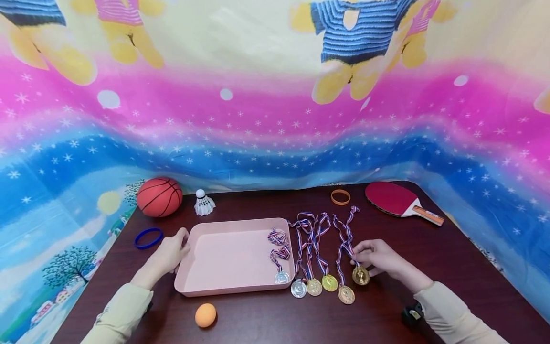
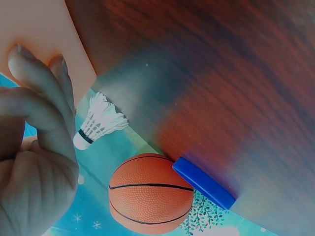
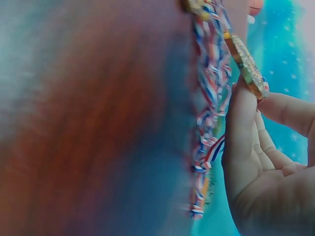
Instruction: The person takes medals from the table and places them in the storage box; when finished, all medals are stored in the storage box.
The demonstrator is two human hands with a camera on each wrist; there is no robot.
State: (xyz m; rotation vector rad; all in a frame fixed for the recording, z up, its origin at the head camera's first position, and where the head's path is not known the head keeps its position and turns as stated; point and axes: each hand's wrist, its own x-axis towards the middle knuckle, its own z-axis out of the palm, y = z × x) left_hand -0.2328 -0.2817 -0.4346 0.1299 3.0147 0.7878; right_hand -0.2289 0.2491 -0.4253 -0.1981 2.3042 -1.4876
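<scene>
My left hand grips the left rim of a pink tray. A silver medal with its striped ribbon lies inside the tray at the right end. A gold medal is pinched by my right hand; the right wrist view shows this medal edge-on at the fingertips, and its ribbon trails back over the table. Left of that hand lie more medals with red, white and blue ribbons: a silver medal beside the tray, then several gold-toned medals.
A basketball, a shuttlecock and a blue wristband are at the left. An orange ball sits before the tray. An orange wristband and a red table tennis paddle lie at the back right.
</scene>
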